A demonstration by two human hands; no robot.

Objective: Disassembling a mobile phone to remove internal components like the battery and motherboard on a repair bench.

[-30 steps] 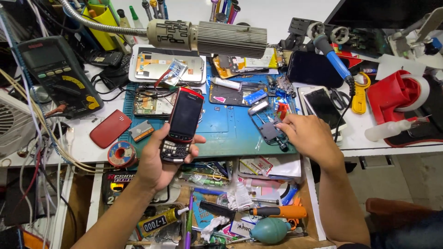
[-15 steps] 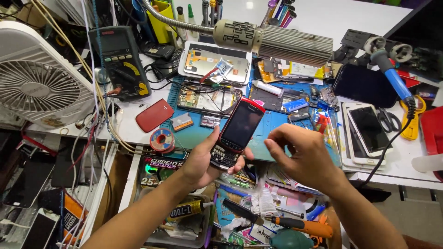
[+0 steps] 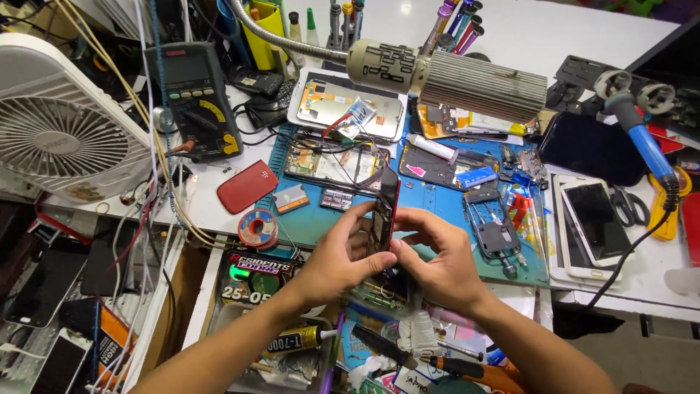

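The phone point(image 3: 386, 208) — black with red trim — stands edge-on at the blue mat's point(image 3: 437, 219) near edge. Left hand point(image 3: 343, 255) and right hand point(image 3: 434, 259) both grip it

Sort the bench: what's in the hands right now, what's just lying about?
In hand:
- red-edged phone, held on edge by left hand and right hand

Lying about:
- red back cover
- solder spool
- multimeter
- white fan
- soldering iron
- white phone

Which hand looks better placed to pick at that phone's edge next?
Probably the right hand: its fingertips sit on the upright phone's edge, while the left hand grips the phone from behind, steadying it.
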